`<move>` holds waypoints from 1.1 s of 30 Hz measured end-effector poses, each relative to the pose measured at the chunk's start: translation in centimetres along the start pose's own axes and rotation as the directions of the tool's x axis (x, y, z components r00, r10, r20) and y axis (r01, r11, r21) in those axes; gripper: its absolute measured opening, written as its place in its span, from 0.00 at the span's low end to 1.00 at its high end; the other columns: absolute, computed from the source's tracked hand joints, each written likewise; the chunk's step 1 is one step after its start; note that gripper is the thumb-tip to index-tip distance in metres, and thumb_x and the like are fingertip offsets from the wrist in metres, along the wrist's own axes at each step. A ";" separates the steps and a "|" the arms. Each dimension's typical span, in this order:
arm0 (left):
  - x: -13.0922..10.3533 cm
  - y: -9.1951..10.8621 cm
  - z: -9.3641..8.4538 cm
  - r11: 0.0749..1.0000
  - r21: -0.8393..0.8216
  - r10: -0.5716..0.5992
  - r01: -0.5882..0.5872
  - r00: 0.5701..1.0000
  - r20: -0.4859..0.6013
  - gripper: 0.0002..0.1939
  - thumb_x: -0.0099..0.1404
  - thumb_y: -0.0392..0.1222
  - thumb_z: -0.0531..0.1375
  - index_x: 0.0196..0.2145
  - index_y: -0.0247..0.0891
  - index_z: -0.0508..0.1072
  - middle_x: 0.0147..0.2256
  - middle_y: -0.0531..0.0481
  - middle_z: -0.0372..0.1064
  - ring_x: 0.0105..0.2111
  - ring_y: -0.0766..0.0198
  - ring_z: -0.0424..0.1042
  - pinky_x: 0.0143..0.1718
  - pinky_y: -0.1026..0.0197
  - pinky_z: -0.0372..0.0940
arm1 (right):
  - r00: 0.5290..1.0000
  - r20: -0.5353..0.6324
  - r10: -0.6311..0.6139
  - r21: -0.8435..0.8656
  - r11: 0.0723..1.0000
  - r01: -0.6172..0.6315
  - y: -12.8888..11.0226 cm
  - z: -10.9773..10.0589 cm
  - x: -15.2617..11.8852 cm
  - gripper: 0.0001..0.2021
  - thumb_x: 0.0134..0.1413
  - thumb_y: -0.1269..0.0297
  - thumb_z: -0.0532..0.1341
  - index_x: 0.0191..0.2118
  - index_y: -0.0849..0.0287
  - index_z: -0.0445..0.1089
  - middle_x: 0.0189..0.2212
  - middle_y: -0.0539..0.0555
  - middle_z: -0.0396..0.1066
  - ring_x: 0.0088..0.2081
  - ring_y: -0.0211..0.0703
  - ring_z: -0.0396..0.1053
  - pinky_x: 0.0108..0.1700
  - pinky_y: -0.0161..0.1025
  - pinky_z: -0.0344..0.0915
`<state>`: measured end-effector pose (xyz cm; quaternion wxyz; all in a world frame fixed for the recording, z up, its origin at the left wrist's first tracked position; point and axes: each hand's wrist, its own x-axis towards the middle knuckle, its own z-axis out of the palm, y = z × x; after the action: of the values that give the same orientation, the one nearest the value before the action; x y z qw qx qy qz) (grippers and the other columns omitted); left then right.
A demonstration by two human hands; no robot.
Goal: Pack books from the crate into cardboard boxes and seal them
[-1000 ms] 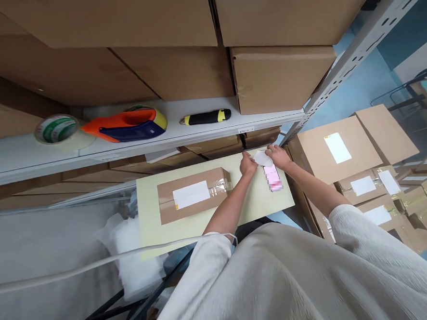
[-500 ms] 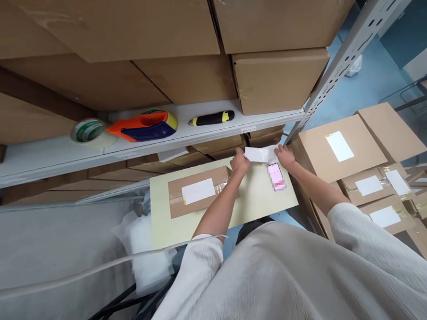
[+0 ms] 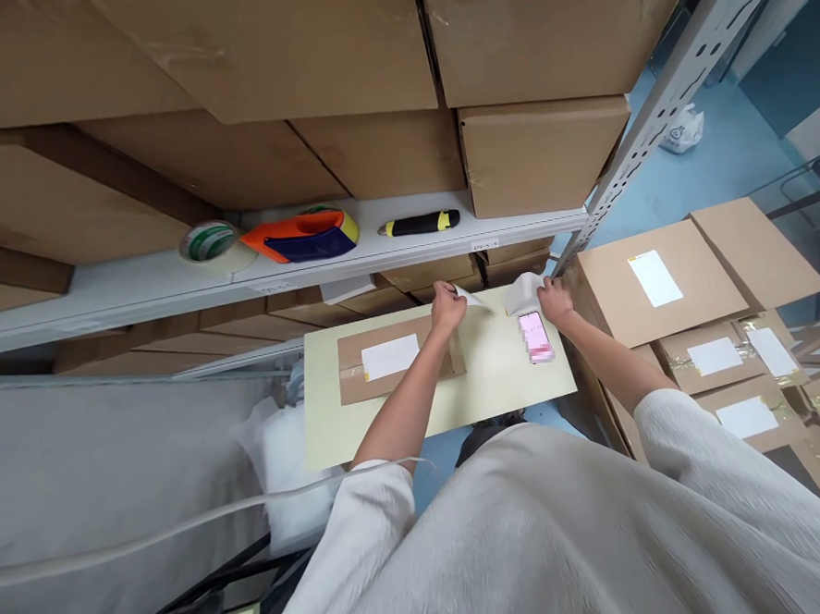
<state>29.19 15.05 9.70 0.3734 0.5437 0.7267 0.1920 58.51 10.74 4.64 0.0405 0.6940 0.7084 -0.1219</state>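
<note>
My left hand (image 3: 448,306) is pinched on a small white label (image 3: 471,298) above the pale yellow tabletop (image 3: 498,390). Apart from it, white label paper (image 3: 524,293) curls up from my right hand (image 3: 556,301), whose fingers are closed on its edge. Any print on either piece is too small to read. Just below the right hand lies a phone (image 3: 537,338) with a lit, partly blurred screen. A cardboard box (image 3: 354,366) with a white label on top lies flat on the left of the table, partly behind my left forearm.
On the shelf (image 3: 371,247) rest a tape roll (image 3: 215,245), an orange and blue tape dispenser (image 3: 301,237) and a utility knife (image 3: 419,224). Stacked cartons (image 3: 546,155) fill the shelf behind. Labelled boxes (image 3: 659,282) stand to the right; a white cable (image 3: 187,523) crosses the lower left.
The white label paper spanned both hands before; now it is in two pieces with a gap between. My left hand has moved left with its piece, my right slightly right.
</note>
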 end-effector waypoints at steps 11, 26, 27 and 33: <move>-2.9 -0.1 -2.1 0.904 -0.418 0.051 -0.092 0.993 -0.107 0.20 0.59 0.29 0.63 0.44 0.45 0.61 0.30 0.59 0.66 0.34 0.62 0.72 0.43 0.59 0.65 | 0.966 -0.055 -0.252 0.220 0.941 0.258 -6.5 -2.8 -0.9 0.26 0.67 0.58 0.63 0.67 0.60 0.69 0.62 0.68 0.70 0.61 0.67 0.65 0.62 0.59 0.63; -8.3 -7.3 -14.1 0.708 -0.694 0.024 -0.133 0.986 -0.166 0.24 0.59 0.37 0.65 0.53 0.46 0.69 0.51 0.48 0.74 0.53 0.56 0.74 0.56 0.51 0.70 | 0.931 -0.322 -0.170 0.832 0.419 0.364 -20.7 -7.0 -3.0 0.12 0.58 0.50 0.64 0.38 0.53 0.71 0.38 0.53 0.76 0.42 0.47 0.73 0.51 0.47 0.72; -8.5 -8.1 -14.7 0.697 -0.699 0.032 -0.159 0.981 -0.191 0.23 0.59 0.36 0.65 0.52 0.46 0.69 0.53 0.48 0.73 0.56 0.55 0.73 0.58 0.51 0.69 | 0.939 -0.304 -0.161 0.851 0.397 0.344 -21.7 -7.2 -3.3 0.13 0.56 0.49 0.65 0.37 0.53 0.70 0.37 0.52 0.75 0.40 0.47 0.72 0.49 0.46 0.72; -9.0 -12.8 -17.3 0.609 -0.756 0.079 -0.238 0.967 -0.241 0.15 0.68 0.44 0.64 0.52 0.45 0.71 0.52 0.45 0.76 0.55 0.54 0.76 0.54 0.53 0.72 | 0.958 -0.237 -0.161 0.885 0.371 0.281 -26.6 -7.2 -5.4 0.14 0.52 0.50 0.67 0.37 0.55 0.71 0.32 0.50 0.71 0.35 0.43 0.67 0.41 0.42 0.69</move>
<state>9.05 4.59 15.17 0.4846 0.3704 0.5514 0.5692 33.04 6.92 15.94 -0.3999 0.5071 0.6140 -0.4537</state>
